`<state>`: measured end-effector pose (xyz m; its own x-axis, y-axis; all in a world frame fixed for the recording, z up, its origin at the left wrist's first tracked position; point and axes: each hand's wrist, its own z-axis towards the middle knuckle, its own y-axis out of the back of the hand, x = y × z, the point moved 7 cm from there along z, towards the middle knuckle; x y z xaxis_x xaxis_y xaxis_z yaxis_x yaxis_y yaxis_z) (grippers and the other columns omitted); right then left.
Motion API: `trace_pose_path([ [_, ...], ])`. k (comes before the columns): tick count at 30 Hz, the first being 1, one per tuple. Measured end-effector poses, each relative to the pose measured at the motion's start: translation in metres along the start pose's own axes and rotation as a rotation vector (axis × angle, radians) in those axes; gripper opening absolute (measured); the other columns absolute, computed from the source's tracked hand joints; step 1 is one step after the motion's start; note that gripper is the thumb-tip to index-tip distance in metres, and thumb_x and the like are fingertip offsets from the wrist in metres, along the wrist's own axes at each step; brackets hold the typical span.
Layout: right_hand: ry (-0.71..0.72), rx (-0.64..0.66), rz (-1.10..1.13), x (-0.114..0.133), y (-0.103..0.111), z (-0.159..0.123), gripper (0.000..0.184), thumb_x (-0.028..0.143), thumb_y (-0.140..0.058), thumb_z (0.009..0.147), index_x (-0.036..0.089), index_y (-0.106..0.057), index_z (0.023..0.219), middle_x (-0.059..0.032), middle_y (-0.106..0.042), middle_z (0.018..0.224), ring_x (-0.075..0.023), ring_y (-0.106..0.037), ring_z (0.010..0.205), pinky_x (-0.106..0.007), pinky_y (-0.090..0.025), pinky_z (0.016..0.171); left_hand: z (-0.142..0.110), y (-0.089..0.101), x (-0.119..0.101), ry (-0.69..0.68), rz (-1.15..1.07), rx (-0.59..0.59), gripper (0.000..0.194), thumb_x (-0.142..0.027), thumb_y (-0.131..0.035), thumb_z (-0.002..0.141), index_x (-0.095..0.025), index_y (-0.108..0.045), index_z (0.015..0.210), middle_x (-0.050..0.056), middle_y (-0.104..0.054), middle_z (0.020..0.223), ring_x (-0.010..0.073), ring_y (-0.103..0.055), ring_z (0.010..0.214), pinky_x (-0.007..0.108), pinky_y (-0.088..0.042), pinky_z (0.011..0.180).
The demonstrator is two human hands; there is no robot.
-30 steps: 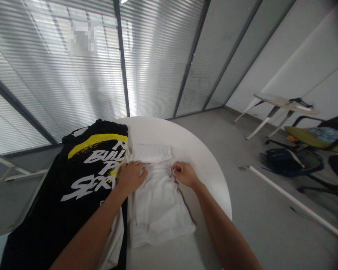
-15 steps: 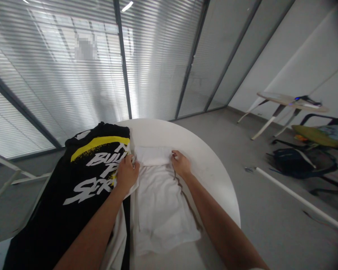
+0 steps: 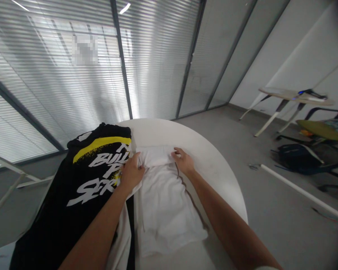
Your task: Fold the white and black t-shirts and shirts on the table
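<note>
Right now the left hand [image 3: 132,173] is clamped on the left end of a white cloth [image 3: 169,210], fingers curled and the fabric bunching beside the thumb. Across from it, the right hand [image 3: 183,161] pinches the other end between thumb and finger. Between them lies a folded band [image 3: 157,155] at the cloth's far end; the rest spreads, wrinkled, back toward the person. It all rests on a round white surface [image 3: 214,165]. Just left is a black shirt [image 3: 56,210] with a yellow stripe and white lettering, partly behind the left forearm [image 3: 101,221]. Below that forearm shows some pale fabric [image 3: 122,240]; from here I can't tell what it belongs to. Farther right, a white pole [image 3: 304,193] lies on the grey floor [image 3: 259,225], near a dark bag [image 3: 295,158], with a small table [image 3: 287,94] by the wall. Blinds [image 3: 154,63] line the far side.
</note>
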<state>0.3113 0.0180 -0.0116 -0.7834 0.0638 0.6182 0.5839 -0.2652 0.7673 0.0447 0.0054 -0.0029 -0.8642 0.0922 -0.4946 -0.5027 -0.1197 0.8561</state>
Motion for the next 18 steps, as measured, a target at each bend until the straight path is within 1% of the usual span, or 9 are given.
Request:
trace_pose_path([
  [3,-0.004,0.042,0.003,-0.004,-0.004,0.002,0.043,0.037,-0.058,0.082,0.026,-0.058,0.124,-0.0032,-0.068,0.112,-0.0215,-0.065,0.092,-0.034,-0.047,0.083,0.001,-0.002,0.002,0.013,-0.063,-0.001,0.058,-0.021,-0.053,0.081,-0.023,-0.04,0.138,0.011,-0.059,0.128,0.0257,-0.052,0.12,0.046,-0.03,0.104],
  [5,-0.004,0.061,0.061,-0.009,-0.008,0.005,0.047,0.034,-0.06,0.079,0.025,-0.056,0.125,-0.0034,-0.068,0.11,-0.019,-0.065,0.085,-0.033,-0.047,0.08,0.001,-0.001,0.004,0.024,-0.097,-0.008,0.056,-0.021,-0.053,0.082,-0.023,-0.041,0.136,0.011,-0.06,0.125,0.0242,-0.053,0.118,0.046,-0.028,0.105],
  [7,0.014,0.066,0.179,-0.012,-0.011,0.009,0.048,0.032,-0.06,0.076,0.024,-0.056,0.123,-0.0035,-0.067,0.107,-0.0169,-0.063,0.081,-0.033,-0.048,0.078,0.001,-0.001,0.005,0.043,-0.132,-0.008,0.054,-0.021,-0.054,0.082,-0.023,-0.041,0.135,0.01,-0.063,0.12,0.0231,-0.056,0.114,0.047,-0.028,0.105],
  [9,0.056,0.074,0.345,-0.012,-0.013,0.012,0.048,0.03,-0.061,0.073,0.021,-0.057,0.119,-0.0038,-0.066,0.103,-0.0167,-0.063,0.084,-0.032,-0.048,0.077,0.001,0.0,0.007,0.063,-0.174,-0.006,0.055,-0.02,-0.055,0.082,-0.024,-0.041,0.135,0.009,-0.064,0.114,0.0226,-0.058,0.11,0.047,-0.029,0.104],
  [12,0.088,0.116,0.596,-0.011,-0.014,0.015,0.048,0.028,-0.063,0.068,0.018,-0.058,0.114,-0.0032,-0.066,0.093,-0.017,-0.062,0.085,-0.029,-0.048,0.073,0.003,0.0,0.01,0.088,-0.256,-0.006,0.06,-0.018,-0.057,0.08,-0.022,-0.038,0.137,0.007,-0.066,0.106,0.0219,-0.06,0.104,0.044,-0.035,0.1],
  [15,-0.029,0.171,0.777,-0.017,-0.014,0.015,0.06,0.028,-0.068,0.063,0.019,-0.054,0.121,-0.0013,-0.066,0.087,-0.0143,-0.061,0.07,-0.026,-0.047,0.06,0.004,0.0,0.013,0.112,-0.304,-0.004,0.068,-0.016,-0.059,0.078,-0.021,-0.033,0.14,0.006,-0.067,0.103,0.0209,-0.062,0.1,0.039,-0.04,0.094],
  [18,-0.143,0.224,0.864,-0.018,-0.014,0.009,0.073,0.029,-0.069,0.062,0.022,-0.048,0.131,-0.0018,-0.066,0.091,-0.0107,-0.056,0.054,-0.024,-0.043,0.047,0.004,-0.002,0.016,0.129,-0.343,0.024,0.073,-0.014,-0.061,0.076,-0.019,-0.03,0.143,0.006,-0.069,0.1,0.0196,-0.064,0.093,0.035,-0.043,0.09],
])
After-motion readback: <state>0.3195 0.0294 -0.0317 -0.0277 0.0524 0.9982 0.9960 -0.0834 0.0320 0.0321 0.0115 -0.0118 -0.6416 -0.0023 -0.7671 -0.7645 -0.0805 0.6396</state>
